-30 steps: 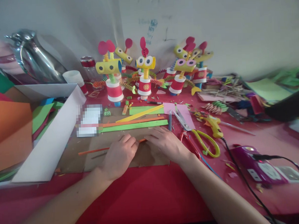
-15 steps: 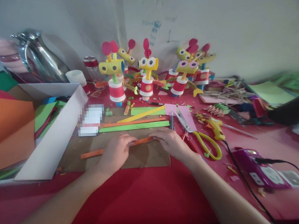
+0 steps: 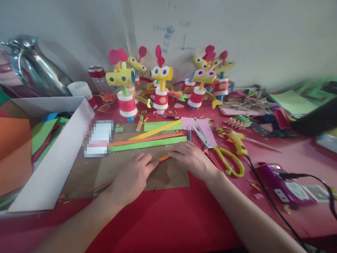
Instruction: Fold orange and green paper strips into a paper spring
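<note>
Both my hands rest on a brown cardboard sheet (image 3: 170,176) at the table's middle. My left hand (image 3: 133,175) and my right hand (image 3: 190,159) press and pinch an orange paper strip (image 3: 164,158) between their fingertips; only a short piece shows between them, and a thin end trails left under my left hand. Just beyond lie long green (image 3: 148,143), orange (image 3: 147,139) and yellow (image 3: 156,130) paper strips.
Yellow-handled scissors (image 3: 227,159) and a yellow glue gun (image 3: 236,140) lie right of my right hand. A purple power strip (image 3: 281,181) with black cable sits further right. Paper-cup figures (image 3: 160,90) line the wall. A white box (image 3: 52,160) of coloured paper stands left, a steel jug (image 3: 35,68) behind.
The orange strip's left end has slid from lying flat on the cardboard to mostly hidden under my left hand. Both hands stay on it; the view shifted slightly.
</note>
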`<state>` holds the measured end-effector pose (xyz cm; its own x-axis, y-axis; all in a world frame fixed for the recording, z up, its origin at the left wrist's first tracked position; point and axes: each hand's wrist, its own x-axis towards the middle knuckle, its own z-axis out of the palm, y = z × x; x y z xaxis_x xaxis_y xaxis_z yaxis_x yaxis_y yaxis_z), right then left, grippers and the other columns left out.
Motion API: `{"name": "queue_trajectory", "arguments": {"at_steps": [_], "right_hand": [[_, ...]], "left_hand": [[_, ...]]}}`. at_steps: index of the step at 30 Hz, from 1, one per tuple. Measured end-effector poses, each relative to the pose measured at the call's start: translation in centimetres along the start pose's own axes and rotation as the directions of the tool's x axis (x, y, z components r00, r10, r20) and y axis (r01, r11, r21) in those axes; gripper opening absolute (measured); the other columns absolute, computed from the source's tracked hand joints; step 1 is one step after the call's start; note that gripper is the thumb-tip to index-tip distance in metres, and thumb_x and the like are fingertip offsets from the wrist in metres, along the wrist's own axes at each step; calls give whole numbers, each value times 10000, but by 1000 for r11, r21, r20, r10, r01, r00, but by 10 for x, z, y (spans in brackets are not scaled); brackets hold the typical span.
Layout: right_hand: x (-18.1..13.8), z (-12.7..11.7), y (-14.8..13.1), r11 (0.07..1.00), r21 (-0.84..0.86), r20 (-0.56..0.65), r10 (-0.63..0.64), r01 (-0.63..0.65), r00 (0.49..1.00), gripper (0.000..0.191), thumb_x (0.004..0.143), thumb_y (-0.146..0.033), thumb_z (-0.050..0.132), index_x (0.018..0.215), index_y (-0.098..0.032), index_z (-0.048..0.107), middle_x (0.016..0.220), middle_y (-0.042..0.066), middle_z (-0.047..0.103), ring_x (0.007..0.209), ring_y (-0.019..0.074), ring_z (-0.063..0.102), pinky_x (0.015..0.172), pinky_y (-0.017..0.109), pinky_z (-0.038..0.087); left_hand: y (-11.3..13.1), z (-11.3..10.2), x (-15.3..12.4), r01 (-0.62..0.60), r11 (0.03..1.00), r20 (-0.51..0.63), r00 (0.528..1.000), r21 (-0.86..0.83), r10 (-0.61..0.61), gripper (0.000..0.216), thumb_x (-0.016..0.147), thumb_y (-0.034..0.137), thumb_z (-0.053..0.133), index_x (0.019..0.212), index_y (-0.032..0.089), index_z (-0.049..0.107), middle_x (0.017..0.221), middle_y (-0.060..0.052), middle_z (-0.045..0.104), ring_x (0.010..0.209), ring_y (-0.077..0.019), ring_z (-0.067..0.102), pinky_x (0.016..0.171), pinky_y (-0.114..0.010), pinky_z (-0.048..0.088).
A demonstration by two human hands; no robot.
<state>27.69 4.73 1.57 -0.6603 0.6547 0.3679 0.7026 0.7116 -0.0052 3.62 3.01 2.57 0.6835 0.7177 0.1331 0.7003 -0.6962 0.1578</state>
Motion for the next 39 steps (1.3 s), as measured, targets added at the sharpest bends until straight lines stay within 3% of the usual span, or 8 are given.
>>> {"name": "queue_trajectory", "arguments": {"at_steps": [9,14,18,21,25,29,35,39], "right_hand": [[-3,-1,2,995,-51,28,93,-91,995,211,884,-97,569,1063,-147,667,957,95,697,888,227,584,797,382,467],[-1,-6,2,984,-99,60,156,-149,986,226,866,-102,594,1073,-160,665,991,113,687,1006,281,562,833,444,469],[1,-5,-19,981,2,32,192,-192,981,323,866,-50,533,1155,-161,625,1115,126,649,1092,278,540,892,451,487],[0,1,-41,981,120,70,142,-150,987,370,873,-38,470,1211,-128,590,1138,135,635,1067,243,576,929,405,514],[-2,6,-55,989,102,72,104,-111,992,334,930,-129,425,1219,-83,586,1178,166,619,1163,279,541,1018,443,480],[-4,7,-56,981,137,80,127,-138,989,352,948,-184,410,1262,-117,554,1221,147,607,1201,277,518,1059,482,445],[-6,8,-56,964,184,73,179,-190,981,354,941,-209,427,1269,-138,544,1236,138,594,1216,290,503,1042,489,454],[-4,7,-58,962,195,78,180,-192,981,340,928,-204,442,1236,-116,558,1208,140,601,1185,287,514,1042,471,447]], "left_hand": [[1,-2,1,109,990,39,994,-93,-106,576,829,-29,319,1272,225,587,910,-43,551,692,-128,541,562,-244,433],[0,2,0,120,983,9,993,-142,-120,609,792,-57,325,1254,226,601,939,-46,563,726,-129,560,602,-245,465],[-2,8,1,69,986,-33,997,-154,-75,563,805,-42,354,1232,225,605,972,-49,565,842,-158,571,697,-282,502],[0,7,1,50,993,-28,998,-111,-53,479,841,-7,378,1195,208,619,954,-55,570,927,-192,555,746,-318,504],[6,0,-2,33,998,8,999,47,-33,368,896,74,377,1124,179,646,942,-71,572,863,-210,542,675,-325,479],[7,-8,-12,39,990,45,998,138,-46,467,857,39,384,1218,235,605,918,-61,559,783,-189,535,589,-284,426],[-12,-12,-48,159,983,108,980,90,-168,700,768,-34,341,1337,335,517,861,-15,528,591,-109,503,502,-239,340],[-17,-28,-69,248,966,127,958,77,-256,602,815,21,346,1278,331,575,782,9,500,523,-94,480,464,-234,302]]}}
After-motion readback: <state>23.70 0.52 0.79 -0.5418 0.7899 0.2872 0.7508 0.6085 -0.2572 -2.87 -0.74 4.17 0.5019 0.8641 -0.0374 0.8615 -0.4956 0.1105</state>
